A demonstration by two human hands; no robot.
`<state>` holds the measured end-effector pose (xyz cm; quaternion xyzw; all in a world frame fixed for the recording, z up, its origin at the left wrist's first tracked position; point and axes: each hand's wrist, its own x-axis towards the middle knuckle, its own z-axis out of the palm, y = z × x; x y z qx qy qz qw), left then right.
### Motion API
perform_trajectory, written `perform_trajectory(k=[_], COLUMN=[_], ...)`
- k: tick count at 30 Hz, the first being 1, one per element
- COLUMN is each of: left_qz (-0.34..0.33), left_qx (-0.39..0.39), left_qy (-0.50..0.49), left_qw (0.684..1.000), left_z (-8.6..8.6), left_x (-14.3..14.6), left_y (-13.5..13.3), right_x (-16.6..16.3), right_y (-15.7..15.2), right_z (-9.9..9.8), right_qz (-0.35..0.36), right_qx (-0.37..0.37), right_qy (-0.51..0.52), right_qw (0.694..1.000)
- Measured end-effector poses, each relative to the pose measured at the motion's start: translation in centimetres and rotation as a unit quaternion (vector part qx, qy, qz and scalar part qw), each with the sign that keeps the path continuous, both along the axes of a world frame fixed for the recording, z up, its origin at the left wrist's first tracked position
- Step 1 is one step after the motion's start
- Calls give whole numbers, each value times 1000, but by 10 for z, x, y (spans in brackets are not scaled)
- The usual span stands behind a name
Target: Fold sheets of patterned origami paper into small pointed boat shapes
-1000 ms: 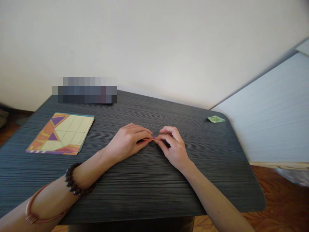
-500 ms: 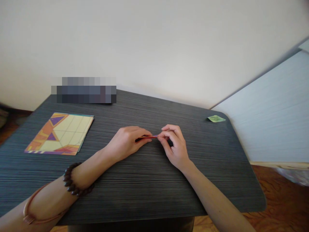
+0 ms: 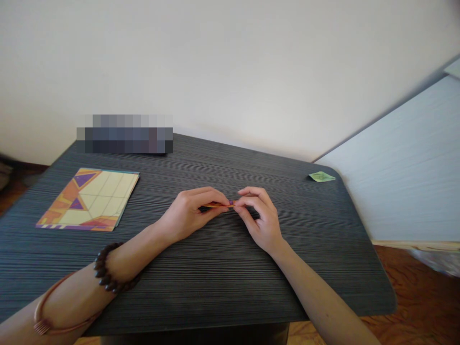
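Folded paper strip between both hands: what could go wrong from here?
The folded strip is thin and pinched only at the fingertips of the left hand and right hand, so it may slip or crease crooked. The hands hide most of it, so its alignment is hard to check.

You have one stack of patterned square paper sheets (image 3: 88, 199) near the dark striped table's (image 3: 215, 282) left edge, one small green folded paper piece (image 3: 322, 177) at its far right corner, and one thin orange folded strip (image 3: 217, 205) pinched between your two hands.

Dark striped table (image 3: 223, 282), patterned paper sheets (image 3: 91, 199) at left, green folded paper (image 3: 322, 177) at far right corner
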<state>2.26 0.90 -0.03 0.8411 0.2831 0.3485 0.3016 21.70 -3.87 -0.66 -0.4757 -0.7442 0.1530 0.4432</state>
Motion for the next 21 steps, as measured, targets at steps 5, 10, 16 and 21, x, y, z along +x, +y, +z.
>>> perform_trajectory(k=[5,10,16,21], left_qz=[40,44,55,159], left_qx=[67,46,4,-42], left_qy=[10,15,19,79], left_qw=[997,998,998,983], left_z=[0,0,-4,-7], left_x=[0,0,0,-4], left_y=[-2,-2,-3,2], right_x=[-2,-2,-2,1], right_y=[0,0,-1,-1], right_z=[2,1,0,1], right_qz=[-15,-10,1,-45], right_qx=[-4,-12,-18,13], right_qy=[9,18,2,-1], right_qw=[1000,1000,1000,999])
